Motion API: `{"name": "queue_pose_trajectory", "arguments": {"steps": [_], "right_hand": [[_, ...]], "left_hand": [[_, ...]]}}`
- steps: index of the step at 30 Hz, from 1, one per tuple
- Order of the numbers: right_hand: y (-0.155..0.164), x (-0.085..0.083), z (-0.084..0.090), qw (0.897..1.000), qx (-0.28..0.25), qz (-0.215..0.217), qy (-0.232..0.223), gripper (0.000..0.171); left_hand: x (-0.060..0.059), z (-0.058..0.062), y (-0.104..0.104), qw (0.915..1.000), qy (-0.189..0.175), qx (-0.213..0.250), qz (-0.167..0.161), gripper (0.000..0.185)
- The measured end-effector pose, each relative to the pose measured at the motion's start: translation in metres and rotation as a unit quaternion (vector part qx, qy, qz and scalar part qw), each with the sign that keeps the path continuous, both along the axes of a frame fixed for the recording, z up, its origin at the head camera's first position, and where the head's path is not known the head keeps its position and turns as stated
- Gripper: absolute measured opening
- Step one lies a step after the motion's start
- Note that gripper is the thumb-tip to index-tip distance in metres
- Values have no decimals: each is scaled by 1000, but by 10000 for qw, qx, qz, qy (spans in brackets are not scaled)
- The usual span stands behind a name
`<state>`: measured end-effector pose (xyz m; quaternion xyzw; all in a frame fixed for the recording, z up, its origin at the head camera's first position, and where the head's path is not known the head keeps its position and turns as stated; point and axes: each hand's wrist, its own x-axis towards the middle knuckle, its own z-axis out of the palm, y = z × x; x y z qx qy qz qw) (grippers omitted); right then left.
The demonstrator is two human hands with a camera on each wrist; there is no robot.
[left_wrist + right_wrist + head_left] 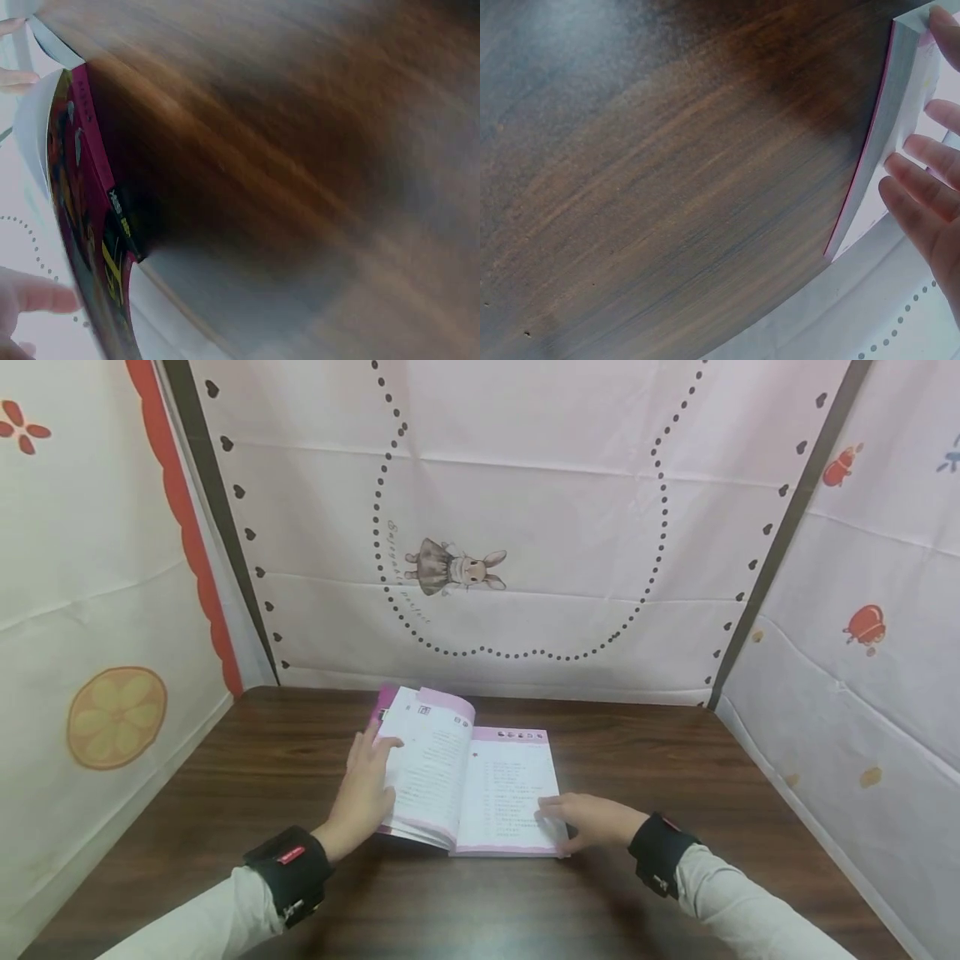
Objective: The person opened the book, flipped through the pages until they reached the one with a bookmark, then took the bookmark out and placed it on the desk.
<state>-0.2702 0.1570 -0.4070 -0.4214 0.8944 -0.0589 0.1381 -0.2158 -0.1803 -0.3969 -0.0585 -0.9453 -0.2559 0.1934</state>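
Note:
An open book (506, 793) with white, pink-bordered pages lies on the wooden table. Its left part is tilted up off the table, and in the left wrist view the magenta spine and colourful cover (94, 165) show. At the left page's outer edge is my left hand (362, 785), fingers spread over the page side; in its wrist view a finger (49, 294) reaches towards the edge. My right hand (596, 818) rests at the right page's lower outer edge. The right wrist view shows its fingers (922, 184) spread and fairly straight over the page, thumb at the corner.
The dark brown table (637, 752) extends around the book on all sides. Printed cloth (555, 527) hangs behind it, with more cloth at the left (112, 610) and right (862, 693). Each wrist wears a black band (288, 870).

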Motion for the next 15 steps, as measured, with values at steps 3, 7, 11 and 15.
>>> {"name": "queue_pose_trajectory", "arguments": {"steps": [3, 7, 11, 15], "right_hand": [[1, 0, -1, 9999, 17, 49, 143, 56], [-1, -1, -1, 9997, 76, 61, 235, 56], [-2, -1, 0, 9996, 65, 106, 260, 56], [-1, -1, -1, 9996, 14, 129, 264, 56]], "left_hand": [[-3, 0, 2, 9928, -160, -1081, -492, 71], [-6, 2, 6, 9457, -327, -2547, -1991, 83], [-5, 2, 11, 8791, -444, -3441, -3269, 75], [-2, 3, 18, 8588, -902, -3748, -3374, 64]]}}
